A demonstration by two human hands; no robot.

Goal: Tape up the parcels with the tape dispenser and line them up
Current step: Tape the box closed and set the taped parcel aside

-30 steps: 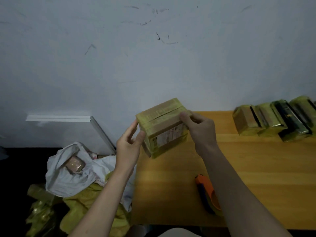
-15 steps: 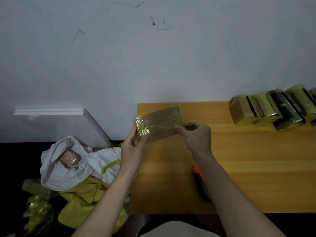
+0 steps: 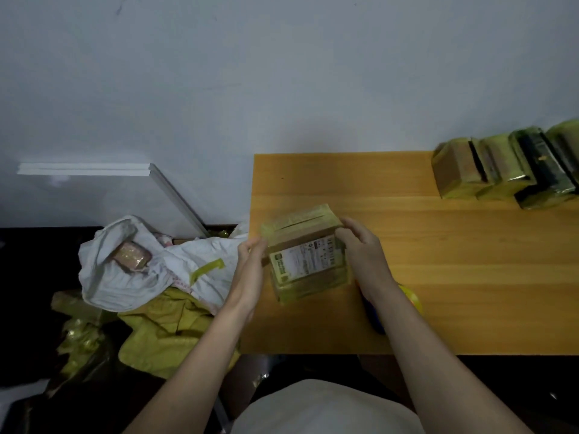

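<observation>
Both hands hold one taped parcel [image 3: 308, 256] over the near left corner of the wooden table [image 3: 438, 245] — the left hand [image 3: 250, 270] grips its left side with curled fingers, the right hand [image 3: 363, 255] curls over its upper right edge, and the white shipping label faces the camera. A tape dispenser [image 3: 376, 314] lies on the table just under the right forearm, mostly hidden. Well apart, at the far right edge, a row of taped parcels [image 3: 504, 166] stands side by side — touching one another.
</observation>
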